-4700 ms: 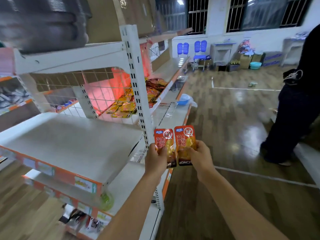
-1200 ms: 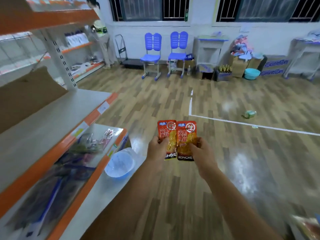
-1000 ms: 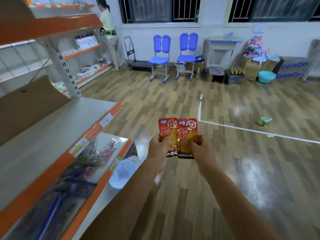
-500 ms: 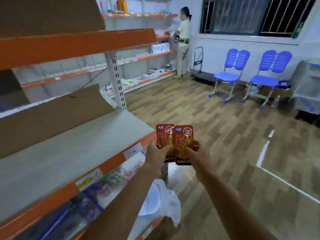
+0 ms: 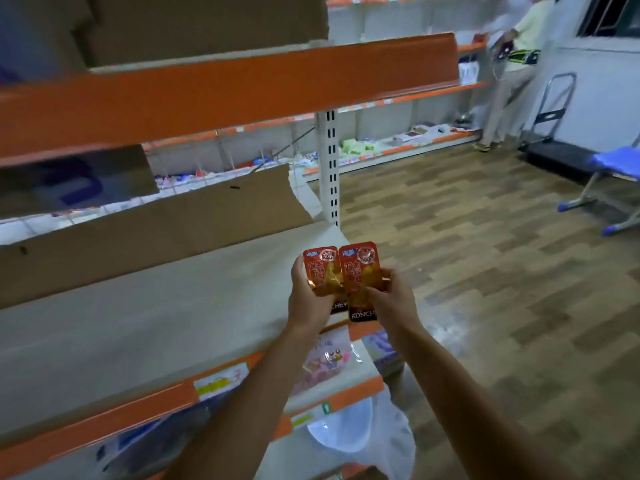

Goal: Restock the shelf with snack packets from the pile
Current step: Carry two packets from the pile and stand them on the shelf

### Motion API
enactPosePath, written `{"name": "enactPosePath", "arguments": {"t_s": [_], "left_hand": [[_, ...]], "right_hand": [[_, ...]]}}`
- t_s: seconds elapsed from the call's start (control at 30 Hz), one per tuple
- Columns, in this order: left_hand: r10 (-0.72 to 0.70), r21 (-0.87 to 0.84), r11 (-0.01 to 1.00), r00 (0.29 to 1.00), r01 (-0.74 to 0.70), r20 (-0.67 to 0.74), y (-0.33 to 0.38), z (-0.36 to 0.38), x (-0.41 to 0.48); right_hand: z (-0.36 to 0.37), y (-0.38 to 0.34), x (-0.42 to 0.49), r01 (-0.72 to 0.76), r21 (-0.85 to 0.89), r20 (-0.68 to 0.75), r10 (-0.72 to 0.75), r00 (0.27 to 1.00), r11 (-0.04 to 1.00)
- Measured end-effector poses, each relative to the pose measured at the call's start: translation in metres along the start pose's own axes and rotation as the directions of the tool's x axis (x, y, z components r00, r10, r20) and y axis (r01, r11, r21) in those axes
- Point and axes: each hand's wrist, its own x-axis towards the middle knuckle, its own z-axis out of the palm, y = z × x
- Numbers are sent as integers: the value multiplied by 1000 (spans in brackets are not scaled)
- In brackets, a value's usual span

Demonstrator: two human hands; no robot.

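Note:
Two red-and-orange snack packets stand upright side by side in front of me. My left hand (image 5: 309, 299) grips the left snack packet (image 5: 320, 268) and my right hand (image 5: 388, 299) pinches the right snack packet (image 5: 360, 271). Both packets hover over the right end of a pale grey shelf board (image 5: 156, 306) with an orange front strip. The pile of packets is out of sight.
A flat cardboard sheet (image 5: 149, 230) leans along the back of that shelf. An orange-edged shelf (image 5: 225, 88) runs above it. Lower shelves hold packaged goods (image 5: 325, 362) and a white plastic bag (image 5: 363, 441). A white upright post (image 5: 329, 168), a person (image 5: 509, 71), a trolley (image 5: 554, 133) and a blue chair (image 5: 613, 174) are to the right.
My view has swung left from the open floor to the shelf unit. Both hands keep the two packets, which now hang over the shelf's right end instead of over the floor.

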Motion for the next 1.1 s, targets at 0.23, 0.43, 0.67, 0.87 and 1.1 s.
{"name": "enactPosePath", "arguments": {"t_s": [0.23, 0.43, 0.67, 0.87, 1.1], "left_hand": [[100, 328, 940, 995, -94, 0, 5, 16, 79], [88, 500, 861, 996, -91, 30, 5, 27, 122], [102, 668, 743, 994, -53, -34, 1, 35, 150], [102, 738, 673, 994, -50, -25, 1, 35, 171], [162, 654, 740, 985, -157, 53, 3, 30, 178]], "right_hand": [[21, -8, 68, 18, -71, -17, -19, 1000, 997], [26, -2, 102, -21, -170, -2, 20, 1000, 985], [26, -6, 137, 34, -297, 45, -21, 999, 954], [38, -14, 151, 178, -380, 145, -132, 981, 908], [54, -18, 166, 245, -459, 211, -163, 964, 854]]}}
